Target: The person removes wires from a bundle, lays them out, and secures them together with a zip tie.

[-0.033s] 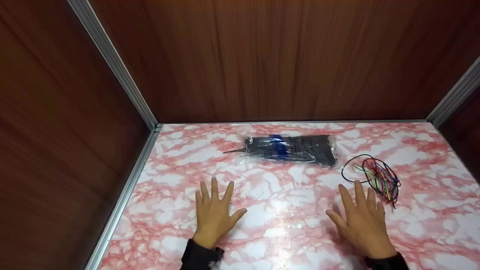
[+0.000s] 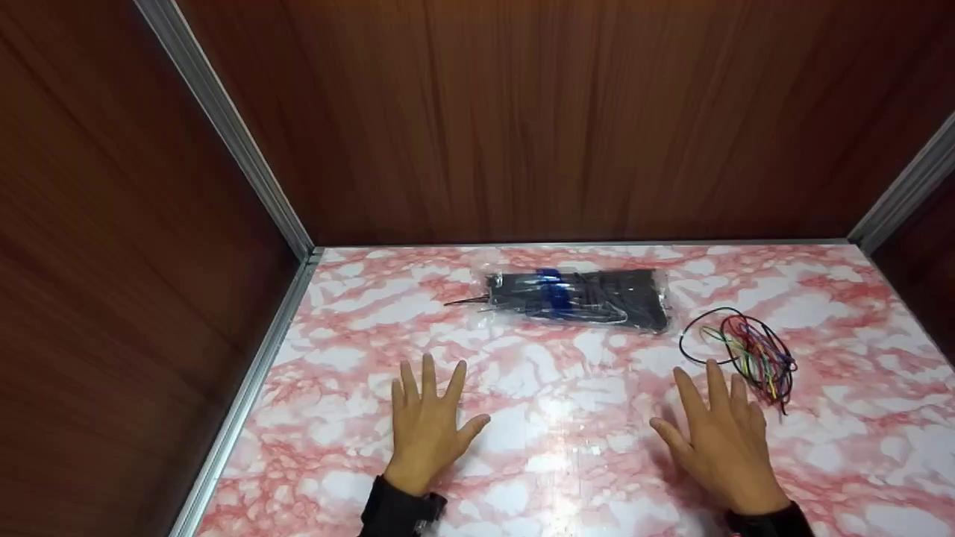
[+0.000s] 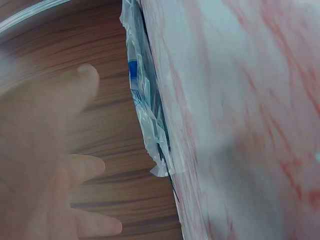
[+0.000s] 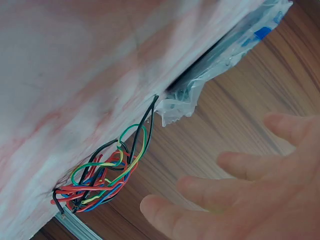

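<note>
- The left hand is floating over the tabletop with fingers spread, holding nothing.
- The right hand is floating there too, fingers spread, holding nothing.
- The colored wires are lying in a messy bunch at one o'clock from the right hand, near its fingertips.
- The clear bag of dark stuff is lying at ten o'clock from the wires.

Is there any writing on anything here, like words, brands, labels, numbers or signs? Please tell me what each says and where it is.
None that can be read.
Clear plastic packet: its blue band shows no legible lettering; any small print would be too blurred to tell.
Bundle of coloured wires: no readable marking.
Marbled tabletop: only a red-and-white pattern.
</note>
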### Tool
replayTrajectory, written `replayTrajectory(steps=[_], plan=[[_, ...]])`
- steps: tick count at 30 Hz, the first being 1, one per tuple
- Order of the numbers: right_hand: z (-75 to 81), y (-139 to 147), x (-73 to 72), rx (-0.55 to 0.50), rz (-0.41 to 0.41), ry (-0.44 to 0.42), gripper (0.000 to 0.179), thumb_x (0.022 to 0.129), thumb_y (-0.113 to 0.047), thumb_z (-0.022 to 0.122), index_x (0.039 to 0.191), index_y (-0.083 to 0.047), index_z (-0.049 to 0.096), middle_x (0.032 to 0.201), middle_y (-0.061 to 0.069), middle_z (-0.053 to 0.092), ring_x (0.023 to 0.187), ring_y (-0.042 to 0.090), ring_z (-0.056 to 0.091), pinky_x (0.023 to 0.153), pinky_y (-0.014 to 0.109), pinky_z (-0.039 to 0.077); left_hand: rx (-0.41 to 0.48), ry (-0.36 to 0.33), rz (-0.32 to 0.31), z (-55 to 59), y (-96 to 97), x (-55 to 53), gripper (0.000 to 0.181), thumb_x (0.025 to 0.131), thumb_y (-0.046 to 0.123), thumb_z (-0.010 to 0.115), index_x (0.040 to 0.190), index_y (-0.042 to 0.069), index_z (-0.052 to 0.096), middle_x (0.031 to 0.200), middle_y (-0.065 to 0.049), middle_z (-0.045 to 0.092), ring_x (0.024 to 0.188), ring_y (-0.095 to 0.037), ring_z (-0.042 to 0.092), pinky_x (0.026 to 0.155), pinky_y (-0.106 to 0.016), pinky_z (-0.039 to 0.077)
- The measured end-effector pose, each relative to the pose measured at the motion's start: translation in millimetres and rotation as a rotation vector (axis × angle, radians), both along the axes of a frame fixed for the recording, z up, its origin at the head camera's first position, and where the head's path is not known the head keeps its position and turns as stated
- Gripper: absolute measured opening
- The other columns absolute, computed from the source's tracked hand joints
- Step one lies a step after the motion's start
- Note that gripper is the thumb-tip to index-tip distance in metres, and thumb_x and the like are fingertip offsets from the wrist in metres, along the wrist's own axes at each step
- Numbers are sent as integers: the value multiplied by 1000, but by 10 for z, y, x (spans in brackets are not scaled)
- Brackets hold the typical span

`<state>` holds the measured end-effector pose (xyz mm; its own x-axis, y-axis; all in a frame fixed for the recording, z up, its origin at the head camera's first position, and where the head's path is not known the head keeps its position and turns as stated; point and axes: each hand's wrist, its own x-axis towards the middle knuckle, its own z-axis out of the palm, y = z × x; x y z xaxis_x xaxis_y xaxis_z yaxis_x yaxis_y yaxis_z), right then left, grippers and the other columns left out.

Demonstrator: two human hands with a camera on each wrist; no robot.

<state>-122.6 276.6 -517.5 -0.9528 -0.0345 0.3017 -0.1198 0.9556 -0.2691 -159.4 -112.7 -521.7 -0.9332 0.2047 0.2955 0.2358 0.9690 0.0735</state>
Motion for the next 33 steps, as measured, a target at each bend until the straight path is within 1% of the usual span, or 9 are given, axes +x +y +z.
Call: replayTrajectory(steps=[4, 8, 13, 16, 19, 22, 27, 30, 33], plan=[[-20, 33, 3, 6, 6, 32, 60, 85, -41, 71, 134, -11, 53, 148, 33, 32, 132, 61, 29, 89, 78, 29, -3, 36, -34, -19, 29, 10, 68, 82, 63, 65, 137, 22, 57, 144, -25, 49, 131, -55, 44, 100, -60, 43], [-38, 81, -74, 11, 28, 67, 38, 86, -28, 69, 116, -4, 64, 129, 32, 51, 108, 56, 52, 76, 70, 43, -12, 108, -89, -65, 66, 31, 49, 81, 51, 73, 117, 17, 69, 120, -17, 65, 108, -43, 63, 77, -50, 54], [42, 186, -396, -6, 49, 46, 25, 87, -14, 66, 106, 3, 65, 107, 29, 58, 79, 47, 61, 63, 60, 49, 7, 139, -150, -94, 144, 52, 19, 82, 34, 76, 92, 18, 71, 84, -4, 68, 71, -26, 63, 53, -38, 51], [69, 255, -632, 5, 56, 11, 22, 83, -7, 67, 102, 4, 63, 105, 28, 56, 75, 47, 60, 61, 60, 49, 5, 101, -176, -92, 214, 36, 11, 84, 28, 73, 84, 17, 70, 77, -2, 66, 66, -24, 62, 50, -37, 49], [49, 303, -824, 37, 62, -90, 22, 79, -1, 64, 100, 6, 61, 100, 28, 55, 73, 46, 60, 57, 57, 48, -24, 72, -201, -72, 291, -4, 11, 85, 27, 72, 82, 17, 69, 74, -2, 65, 65, -23, 61, 48, -37, 48], [3, 317, -932, 70, 51, -174, 23, 77, 2, 59, 99, 11, 60, 92, 29, 54, 64, 44, 59, 50, 54, 47, -29, 60, -242, -41, 368, -56, 11, 86, 26, 71, 80, 17, 69, 71, -2, 64, 64, -23, 62, 48, -37, 48], [-47, 277, -915, 84, 34, -128, 13, 74, 3, 58, 85, 10, 62, 78, 29, 58, 56, 45, 57, 46, 55, 44, 25, -2, -325, 11, 568, -163, 11, 86, 24, 69, 76, 20, 68, 69, 1, 65, 65, -22, 65, 49, -36, 47], [-46, 169, -818, 52, 68, -60, 3, 72, 5, 61, 74, 4, 61, 70, 24, 59, 58, 44, 58, 48, 55, 44, 52, -62, -354, 14, 731, -226, 15, 88, 25, 67, 73, 22, 68, 69, 2, 67, 66, -20, 67, 49, -35, 46], [-56, 6, -703, -25, 134, 7, 9, 74, 5, 64, 70, -1, 59, 65, 17, 58, 61, 39, 60, 53, 51, 45, 89, -141, -371, 2, 910, -322, 18, 89, 25, 64, 72, 22, 68, 71, 5, 68, 68, -18, 67, 49, -33, 44]])
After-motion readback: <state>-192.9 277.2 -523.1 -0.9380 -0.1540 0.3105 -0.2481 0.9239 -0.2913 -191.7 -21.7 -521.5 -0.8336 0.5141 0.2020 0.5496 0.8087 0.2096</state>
